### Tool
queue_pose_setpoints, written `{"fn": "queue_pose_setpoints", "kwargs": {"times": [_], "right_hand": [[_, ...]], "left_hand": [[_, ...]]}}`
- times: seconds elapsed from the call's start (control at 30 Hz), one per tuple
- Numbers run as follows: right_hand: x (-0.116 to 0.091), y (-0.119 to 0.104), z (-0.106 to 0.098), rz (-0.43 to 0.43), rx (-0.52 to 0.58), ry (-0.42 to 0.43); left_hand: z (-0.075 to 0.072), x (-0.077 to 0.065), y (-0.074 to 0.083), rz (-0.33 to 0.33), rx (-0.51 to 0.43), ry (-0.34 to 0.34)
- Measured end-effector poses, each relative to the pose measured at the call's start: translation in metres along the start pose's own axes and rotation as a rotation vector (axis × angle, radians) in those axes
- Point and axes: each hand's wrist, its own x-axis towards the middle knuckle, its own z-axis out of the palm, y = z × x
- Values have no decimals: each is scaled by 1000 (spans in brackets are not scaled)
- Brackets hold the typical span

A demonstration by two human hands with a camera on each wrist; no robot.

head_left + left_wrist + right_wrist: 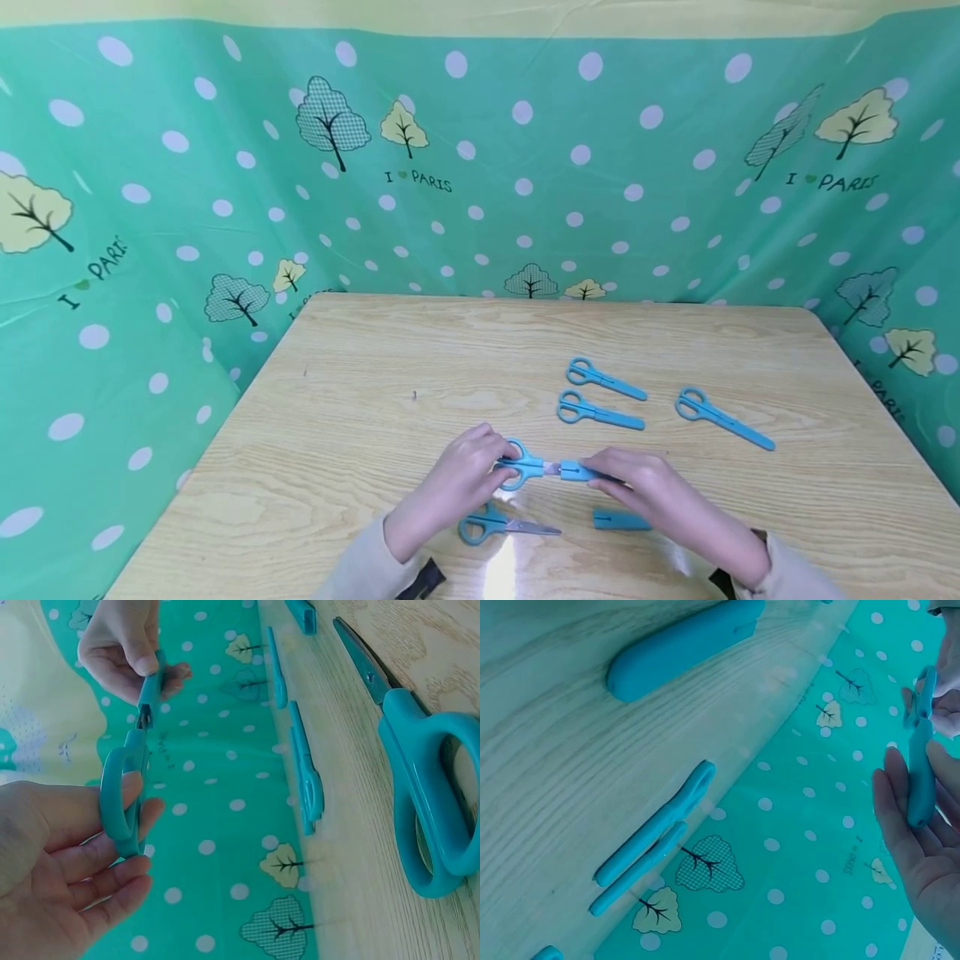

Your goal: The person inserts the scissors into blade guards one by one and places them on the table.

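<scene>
My left hand [467, 467] pinches a pair of blue-handled scissors [531, 465] by the finger loops. Opposite it, my right hand [651, 485] holds a blue blade cover [573, 471] between thumb and fingers. The cover sits over the front of the blades, and a short stretch of bare metal shows between it and the handles. Nearer the body lies a second pair of scissors [491, 522] with its blades bare. To its right, under my right hand, a loose blue cover [618, 520] rests on the table; the left wrist view shows the bare scissors [420, 765] up close.
Further back on the wooden table [337, 417] lie three covered scissors: one pair [603, 381] behind another [600, 413], and a third [723, 418] to the right. A green dotted cloth [480, 208] hangs behind and at the sides.
</scene>
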Motion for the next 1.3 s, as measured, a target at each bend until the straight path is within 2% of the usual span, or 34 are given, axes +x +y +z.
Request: {"fn": "queue_pose_setpoints", "kwargs": {"times": [0.23, 0.5, 0.6, 0.73, 0.83, 1.07, 1.3], "right_hand": [[0, 0, 1, -15, 4, 25], [0, 0, 1, -27, 21, 6], [3, 0, 2, -60, 15, -6], [9, -1, 5, -95, 5, 15], [12, -1, 4, -83, 16, 29], [13, -2, 2, -56, 16, -5], [12, -1, 2, -53, 16, 6]], "left_hand": [[1, 0, 0, 31, -1, 40], [3, 0, -1, 38, -42, 27], [4, 3, 1, 59, -43, 14], [5, 6, 2, 40, -46, 11], [4, 7, 2, 9, -59, 17], [3, 8, 1, 28, -43, 6], [4, 9, 2, 37, -25, 16]]}}
